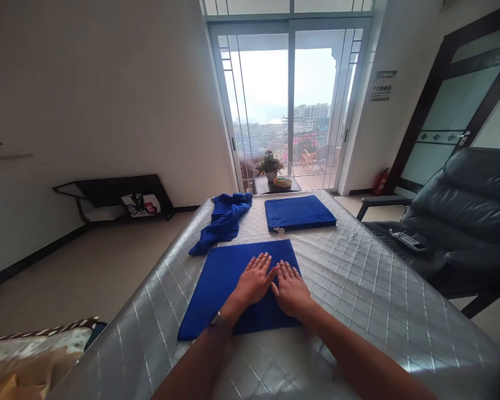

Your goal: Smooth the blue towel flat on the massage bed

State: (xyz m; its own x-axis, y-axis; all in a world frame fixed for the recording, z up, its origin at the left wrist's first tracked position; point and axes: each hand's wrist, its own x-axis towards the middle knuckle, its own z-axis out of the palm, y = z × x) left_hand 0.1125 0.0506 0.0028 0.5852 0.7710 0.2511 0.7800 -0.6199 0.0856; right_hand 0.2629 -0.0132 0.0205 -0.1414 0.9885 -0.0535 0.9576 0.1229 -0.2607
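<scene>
A flat blue cloth [216, 283], roughly square, lies on a silver quilted table cover [350, 311]. My left hand [255, 279] rests palm down on the cloth with its fingers stretched out. Close beside it, my right hand [290, 289] also lies flat, fingers extended, near the cloth's right edge. The two thumbs almost meet. Beyond them sits a neatly folded stack of blue cloth [300, 212] with a small white tag at its near edge. Left of that stack, a crumpled blue cloth [227, 219] trails toward the flat one.
A dark padded armchair [479, 205] with a power strip [408, 240] on its seat stands at the right. Past the table's far edge are a small stand with a potted plant [270, 164] and a sliding glass door. Against the left wall is a black rack [120, 197].
</scene>
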